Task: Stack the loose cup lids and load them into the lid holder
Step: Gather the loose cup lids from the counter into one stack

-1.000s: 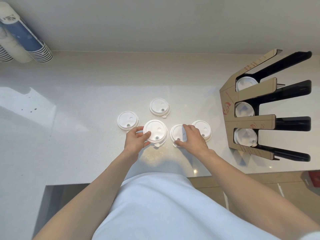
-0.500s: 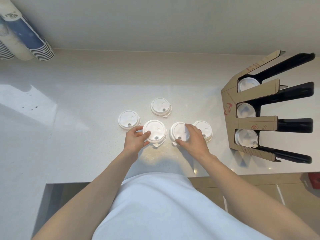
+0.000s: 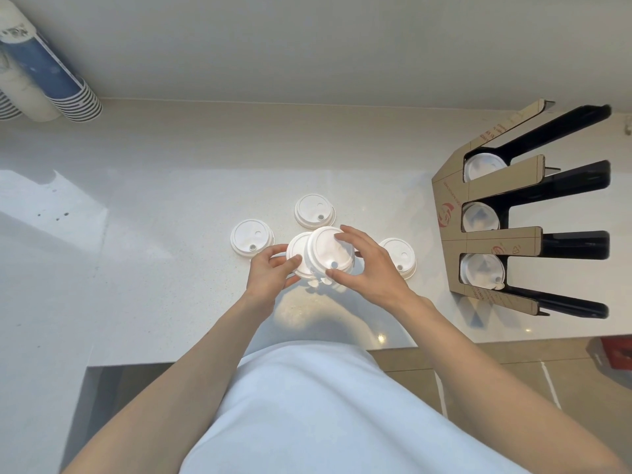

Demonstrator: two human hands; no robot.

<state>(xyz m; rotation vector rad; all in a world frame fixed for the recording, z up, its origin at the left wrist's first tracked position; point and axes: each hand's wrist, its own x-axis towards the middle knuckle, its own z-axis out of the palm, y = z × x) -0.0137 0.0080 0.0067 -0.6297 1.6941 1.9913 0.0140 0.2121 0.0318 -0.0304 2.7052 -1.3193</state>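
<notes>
Several white cup lids lie on the pale counter [image 3: 171, 268]. My right hand [image 3: 369, 271] holds one lid [image 3: 328, 249] lifted and overlapping the lid [image 3: 297, 254] that my left hand [image 3: 270, 273] grips by its left edge. Three loose lids sit around them: a left lid [image 3: 251, 236], a far lid [image 3: 314, 210] and a right lid [image 3: 400, 254], partly behind my right hand. The cardboard and black lid holder [image 3: 506, 242] stands at the right, with a lid stack in each of its three slots.
Stacks of paper cups [image 3: 51, 80] hang at the upper left. The wall runs along the counter's far edge. The counter's front edge is close to my body, with tiled floor [image 3: 478, 371] below at the right.
My right hand lifted its lid and carried it left, over the lid under my left hand. My left hand stayed on its lid.
</notes>
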